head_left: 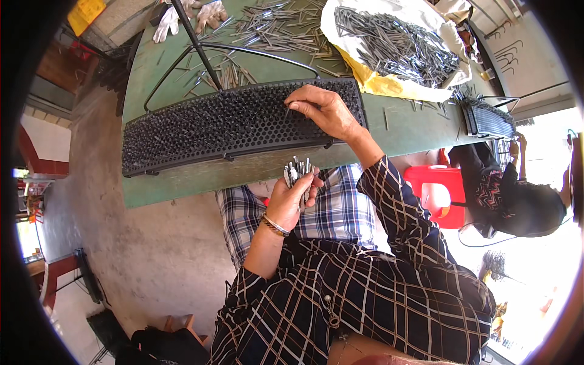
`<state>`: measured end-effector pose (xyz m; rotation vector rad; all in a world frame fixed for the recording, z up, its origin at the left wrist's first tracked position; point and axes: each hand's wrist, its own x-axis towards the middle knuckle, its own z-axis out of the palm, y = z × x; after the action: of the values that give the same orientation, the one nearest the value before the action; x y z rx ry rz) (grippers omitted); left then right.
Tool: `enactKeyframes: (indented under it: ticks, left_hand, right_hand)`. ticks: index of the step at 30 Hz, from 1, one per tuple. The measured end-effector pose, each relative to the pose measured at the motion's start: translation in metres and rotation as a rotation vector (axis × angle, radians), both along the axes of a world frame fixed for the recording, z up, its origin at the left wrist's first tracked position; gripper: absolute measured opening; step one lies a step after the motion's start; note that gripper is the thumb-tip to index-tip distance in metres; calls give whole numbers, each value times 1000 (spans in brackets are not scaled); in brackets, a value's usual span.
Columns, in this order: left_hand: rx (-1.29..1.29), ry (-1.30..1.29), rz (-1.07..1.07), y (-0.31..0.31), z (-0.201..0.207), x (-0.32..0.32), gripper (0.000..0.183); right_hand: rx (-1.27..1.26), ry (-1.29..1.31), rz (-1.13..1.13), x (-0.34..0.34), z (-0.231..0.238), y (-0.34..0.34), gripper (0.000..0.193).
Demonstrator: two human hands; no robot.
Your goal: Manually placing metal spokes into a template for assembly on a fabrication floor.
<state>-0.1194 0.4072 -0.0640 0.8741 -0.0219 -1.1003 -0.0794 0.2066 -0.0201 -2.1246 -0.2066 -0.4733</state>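
Observation:
A long black rack full of round holes lies on the green table in front of me. Dark thin pieces fill its left and middle parts, while holes near its right end stand bare. My left hand is wrapped round a bunch of short metal rods, their tips pointing up, just below the rack's near edge. Over the right part of the rack, my right hand pinches a thin dark rod between thumb and fingertips, its lower end close to the holes. I cannot tell whether that end sits in a hole.
Loose rods lie scattered across the green table. A white and yellow sack holds a heap of them. A black metal frame rises behind the rack. Gloves lie far left. A person works beside a red stool at right.

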Motion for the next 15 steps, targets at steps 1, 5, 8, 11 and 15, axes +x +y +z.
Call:
enactKeyframes:
  ticks: [1, 5, 8, 11, 15]
  left_hand:
    - [3, 0, -1, 0, 0, 0, 27]
    - [-10, 29, 12, 0, 1, 0, 26]
    - [6, 14, 17, 1, 0, 1, 26]
    - [-10, 17, 11, 2, -1, 1, 26]
    - [-4, 12, 0, 0, 3, 0, 26]
  right_hand:
    - [-15, 0, -24, 0, 0, 0, 14]
    - [-4, 27, -109, -1, 0, 2, 14]
    - [-12, 2, -132, 0, -3, 5, 16]
    - [-77, -42, -133, 0, -4, 6, 16]
    - [-120, -52, -101, -5, -2, 8, 18]
